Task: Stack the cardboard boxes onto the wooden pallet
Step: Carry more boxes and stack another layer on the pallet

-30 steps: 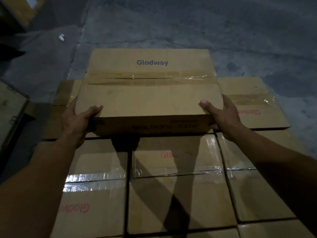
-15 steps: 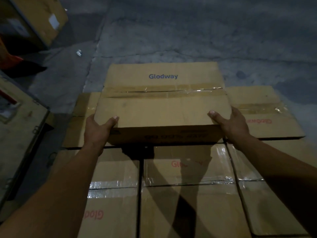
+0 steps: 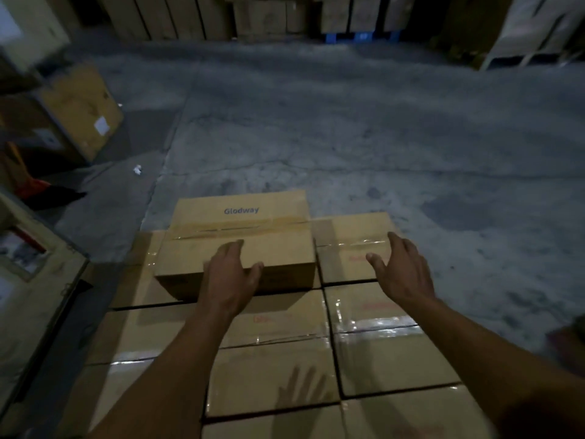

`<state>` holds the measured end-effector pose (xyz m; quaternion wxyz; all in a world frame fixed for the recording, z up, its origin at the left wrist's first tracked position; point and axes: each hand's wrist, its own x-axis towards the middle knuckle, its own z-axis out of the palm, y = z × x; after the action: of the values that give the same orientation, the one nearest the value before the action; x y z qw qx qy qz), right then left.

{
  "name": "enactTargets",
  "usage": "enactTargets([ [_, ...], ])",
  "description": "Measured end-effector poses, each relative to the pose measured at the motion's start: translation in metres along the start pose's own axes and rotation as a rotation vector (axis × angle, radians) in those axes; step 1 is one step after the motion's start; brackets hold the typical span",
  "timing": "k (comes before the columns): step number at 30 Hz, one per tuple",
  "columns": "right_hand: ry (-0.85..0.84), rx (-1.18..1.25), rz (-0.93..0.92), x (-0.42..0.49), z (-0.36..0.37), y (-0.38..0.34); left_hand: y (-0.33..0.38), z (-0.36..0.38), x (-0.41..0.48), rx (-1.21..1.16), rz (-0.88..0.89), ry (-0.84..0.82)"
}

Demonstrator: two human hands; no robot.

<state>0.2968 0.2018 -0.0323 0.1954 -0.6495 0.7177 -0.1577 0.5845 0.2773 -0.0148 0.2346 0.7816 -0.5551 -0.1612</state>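
left hand (image 3: 229, 274) on top box (image 3: 235, 245), right hand (image 3: 403, 269) spread

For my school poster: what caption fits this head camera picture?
Left hand on the top box of a cardboard stack, right hand open in the air beside it.

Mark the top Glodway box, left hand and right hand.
top Glodway box (image 3: 240, 224), head view, top face below the print
left hand (image 3: 232, 275), head view, back of the hand
right hand (image 3: 406, 275), head view, back of the hand

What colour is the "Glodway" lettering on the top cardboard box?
Blue: the Glodway lettering on the top cardboard box shows best in the head view.
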Motion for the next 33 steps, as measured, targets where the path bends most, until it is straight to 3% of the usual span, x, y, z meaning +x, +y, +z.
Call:
enactTargets([
  [9,0.221,0.068,0.087,-0.154,-0.263,0.069,0.230,-0.081,-0.137,-0.060,0.334,-0.018],
  [16,0.439,0.046,0.362,-0.319,-0.386,0.167,0.369,-0.092,-0.258,-0.130,0.619,-0.089],
  [25,0.685,0.139,0.606,-0.439,-0.502,0.299,0.524,-0.047,-0.372,-0.144,0.901,-0.227],
  [33,0.965,0.160,0.820,-0.511,-0.608,0.473,0.690,0.053,-0.449,-0.208,1.012,-0.351],
])
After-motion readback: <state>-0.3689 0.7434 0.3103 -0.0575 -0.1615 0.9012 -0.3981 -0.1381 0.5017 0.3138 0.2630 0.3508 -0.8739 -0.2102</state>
